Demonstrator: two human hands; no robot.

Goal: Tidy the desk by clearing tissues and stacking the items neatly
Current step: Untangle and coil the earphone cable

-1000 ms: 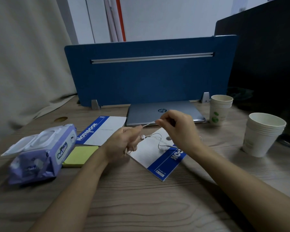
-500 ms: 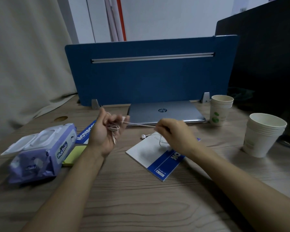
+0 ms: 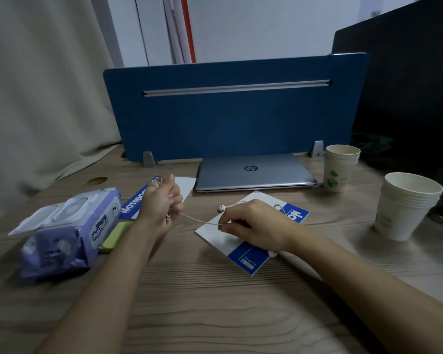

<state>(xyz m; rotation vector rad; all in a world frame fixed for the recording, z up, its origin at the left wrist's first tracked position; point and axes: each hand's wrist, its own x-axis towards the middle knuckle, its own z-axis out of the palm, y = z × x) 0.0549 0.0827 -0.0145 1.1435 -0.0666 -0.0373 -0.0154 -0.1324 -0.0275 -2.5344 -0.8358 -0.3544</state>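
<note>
Earphone cord (image 3: pixel 198 220) stretches taut above the desk (image 3: pixel 215 302) between the left hand (image 3: pixel 161 203), fisted around wound loops of it, and the right hand (image 3: pixel 256 226), pinching it over the near notebook (image 3: pixel 243 254). One earbud (image 3: pixel 221 207) hangs just far of the right hand's fingers, another (image 3: pixel 272 254) peeks from under the wrist. Left lie a wipes pack (image 3: pixel 69 231), a sticky-note pad (image 3: pixel 114 236) and a second notebook (image 3: pixel 136 200) partly hidden by the left hand; far stand a closed laptop (image 3: pixel 253 172) and blue divider (image 3: pixel 228 111), right two paper-cup stacks (image 3: pixel 340 167) (image 3: pixel 404 205).
</note>
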